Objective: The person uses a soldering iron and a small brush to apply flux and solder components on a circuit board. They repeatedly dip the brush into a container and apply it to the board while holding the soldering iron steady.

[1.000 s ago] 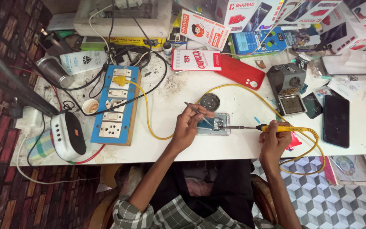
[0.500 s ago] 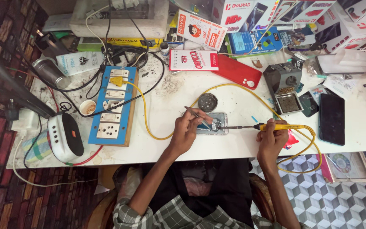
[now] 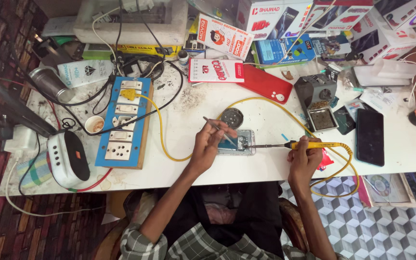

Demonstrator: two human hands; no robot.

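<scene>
The left hand (image 3: 208,144) pinches thin metal tweezers (image 3: 216,129) between closed fingers, their tips angled down toward the opened phone (image 3: 240,143) that lies flat near the front edge of the white worktable (image 3: 266,163), about the middle of the view. The heel of this hand covers the phone's left end. At 3 o'clock from the phone, the right hand (image 3: 304,156) is curled tight around the yellow handle of a soldering iron (image 3: 309,144); its dark shaft runs level to 9 o'clock and its tip meets the phone's right edge. The iron's yellow cable (image 3: 261,101) loops away past 12 o'clock to a blue switchboard (image 3: 121,123) at 9 o'clock of the hands. A small round dark tin (image 3: 232,117) sits just at 12 o'clock of the phone. A red phone back cover (image 3: 265,84) lies farther up at 1 o'clock, a soldering stand (image 3: 316,91) at 2 o'clock, and a black phone (image 3: 370,136) face up at 3 o'clock, beyond the right hand
</scene>
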